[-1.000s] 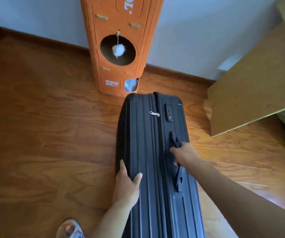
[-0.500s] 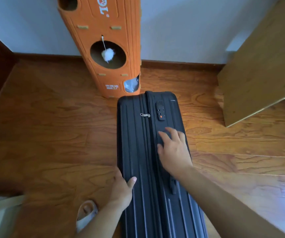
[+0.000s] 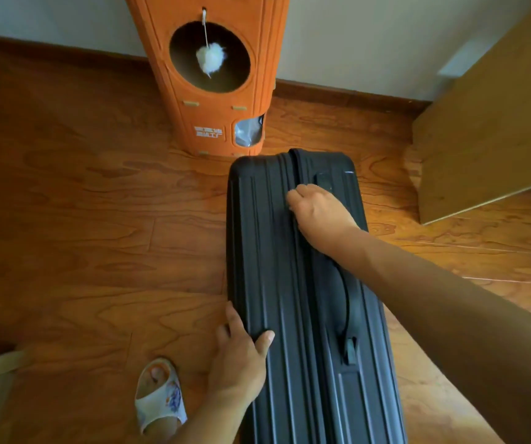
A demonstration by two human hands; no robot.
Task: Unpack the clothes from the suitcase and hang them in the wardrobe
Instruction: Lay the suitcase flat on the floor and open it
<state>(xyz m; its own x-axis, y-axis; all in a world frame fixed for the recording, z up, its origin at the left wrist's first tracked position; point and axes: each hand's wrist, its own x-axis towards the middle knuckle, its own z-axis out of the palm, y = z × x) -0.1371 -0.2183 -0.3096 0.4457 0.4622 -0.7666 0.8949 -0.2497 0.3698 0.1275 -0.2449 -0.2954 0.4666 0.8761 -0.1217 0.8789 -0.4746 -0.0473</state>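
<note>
The black suitcase point(image 3: 305, 299) stands on its side on the wooden floor point(image 3: 81, 235), still closed, so none of the clothes is out yet; everything else is placed from it.

Nearest, off its near left corner, a foot in a pale slipper point(image 3: 158, 398) is planted on the floor. The left hand point(image 3: 241, 357) rests on the case's near left edge, thumb on the ribbed top face and fingers running along and down the left side. The fingers look fairly straight, pressing rather than gripping, most likely to steady the tall, narrow case so it does not tip or slide.

Along the right of the top face lies the carry handle point(image 3: 347, 302), flat and untouched, with the right forearm crossing above it.

Farther up, the right hand point(image 3: 318, 209) sits over the zip line, just short of the lock block point(image 3: 325, 179). Its fingers are curled together at the seam as if pinching the zip pull, but the pull is hidden beneath them, so I cannot tell whether it is actually held. Opening the zip seems to be the step in hand.

Just beyond the case's far end stands an orange cat house point(image 3: 216, 91) with a white pompom point(image 3: 210, 57) hanging in its round opening. Far right of the case, a light wooden panel point(image 3: 497, 123) stands beside the wall, possibly part of the wardrobe.
</note>
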